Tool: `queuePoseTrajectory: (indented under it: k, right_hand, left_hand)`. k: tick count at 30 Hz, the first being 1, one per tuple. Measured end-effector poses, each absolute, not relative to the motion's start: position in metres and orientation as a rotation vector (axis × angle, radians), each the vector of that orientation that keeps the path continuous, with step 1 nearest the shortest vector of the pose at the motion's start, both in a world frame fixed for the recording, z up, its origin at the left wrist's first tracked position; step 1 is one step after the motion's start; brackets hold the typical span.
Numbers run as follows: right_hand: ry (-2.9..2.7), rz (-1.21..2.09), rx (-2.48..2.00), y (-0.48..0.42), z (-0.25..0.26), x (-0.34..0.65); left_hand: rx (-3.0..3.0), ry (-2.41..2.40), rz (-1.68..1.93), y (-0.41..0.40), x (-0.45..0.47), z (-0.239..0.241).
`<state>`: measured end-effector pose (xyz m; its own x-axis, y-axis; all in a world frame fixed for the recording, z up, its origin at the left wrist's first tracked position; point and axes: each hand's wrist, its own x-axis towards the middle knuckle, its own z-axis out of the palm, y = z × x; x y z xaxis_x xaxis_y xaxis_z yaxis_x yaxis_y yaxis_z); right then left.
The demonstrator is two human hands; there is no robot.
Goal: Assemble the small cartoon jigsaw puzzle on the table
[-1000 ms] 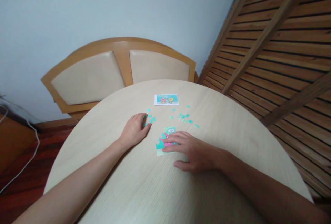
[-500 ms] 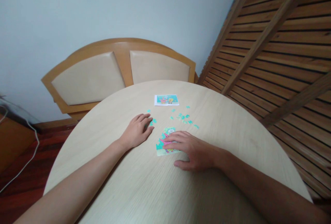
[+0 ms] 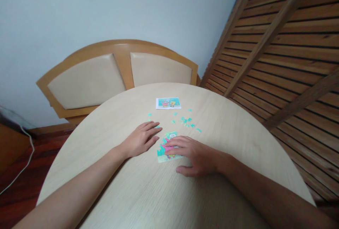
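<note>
A partly assembled jigsaw puzzle [image 3: 162, 157] lies flat on the table, with a pink cartoon figure and green areas. My right hand [image 3: 194, 155] rests over its right side, fingers spread, hiding much of that part. To the upper left of the puzzle, my left hand [image 3: 141, 139] is palm down with fingers stretched out. A bit of green shows under its fingertips, partly covered. Several loose green puzzle pieces [image 3: 186, 120] are scattered beyond the right hand. One small piece [image 3: 150, 115] sits just past the left hand.
A folded sheet with a printed cartoon picture [image 3: 168, 103] lies farther back on the round wooden table [image 3: 233, 130]. Behind the table stands a padded bench back [image 3: 87, 80]. A slatted wooden panel [image 3: 280, 45] rises at the right, and a white cable [image 3: 31, 151] hangs at the left.
My left hand has slid right and toward me, closer to the puzzle, over some green pieces. The right hand stays over the puzzle. The whole view has shifted slightly.
</note>
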<state>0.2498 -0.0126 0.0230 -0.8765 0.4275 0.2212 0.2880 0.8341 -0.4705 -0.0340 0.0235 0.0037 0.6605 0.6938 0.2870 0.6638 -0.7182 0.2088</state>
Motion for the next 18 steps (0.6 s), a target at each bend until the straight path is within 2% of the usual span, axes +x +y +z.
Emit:
queuePoseTrajectory:
  k: [6,12,18]
  right_hand:
    - [-2.686,0.576,-0.622,-0.011,0.023,0.250]
    - [-2.544,0.351,-0.963,0.004,0.021,0.262]
    - [-2.291,0.117,-1.347,0.040,0.001,0.297]
  left_hand:
    - [2.771,1.153,0.577,0.024,-0.035,0.000]
    - [2.742,1.158,0.590,0.021,-0.032,0.005]
    - [2.734,0.922,0.561,0.009,-0.024,0.016]
